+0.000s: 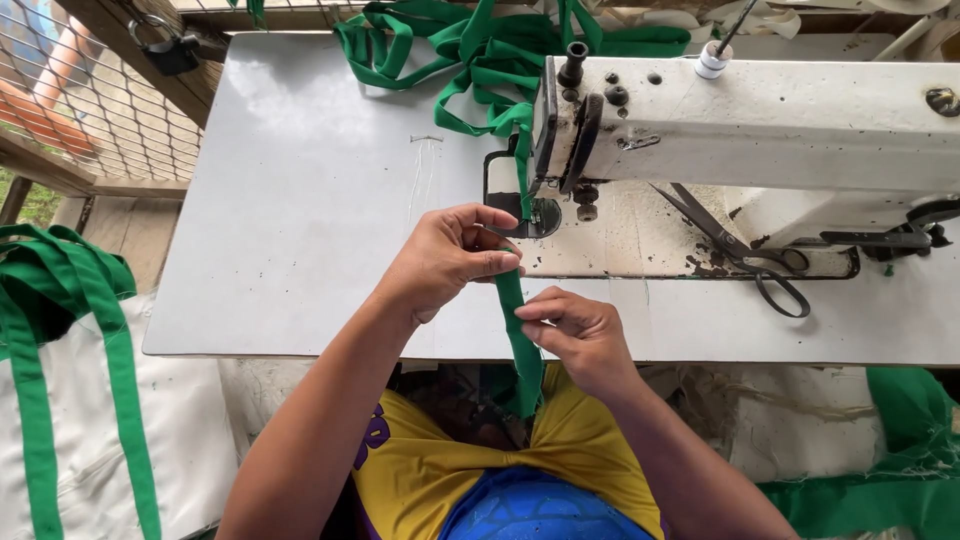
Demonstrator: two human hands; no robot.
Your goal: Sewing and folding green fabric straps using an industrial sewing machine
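Surroundings: a white sewing machine (760, 120) stands on the right half of a white table (300, 220), its head over the needle plate (540, 215). Black scissors (745, 255) lie on the machine bed right of the needle, points toward upper left, handles toward the near edge. A thread spool (713, 60) sits on top of the machine. A loose heap of green strip (450, 50) lies at the far edge of the table behind the machine. More green strips (70, 330) hang over white cloth (190, 440) at the left, off the table, and green fabric (900, 470) lies lower right. A wire mesh (80, 90) fills the upper left corner.

Obstructions: the machine head hides the needle and the strip's passage beneath it; the left hand covers the strip just in front of the plate.

Strip (520, 340): narrow, green, long axis running almost straight toward and away from the person. It comes off the far heap, drops down the face of the machine head to the needle plate, crosses the near table edge and hangs into the lap.

Left hand (450, 255): fingers closed, thumb and fingertips pinching the strip just before the plate.

Right hand (580, 335): fingers curled, pinching the strip's edge at the table's near edge.
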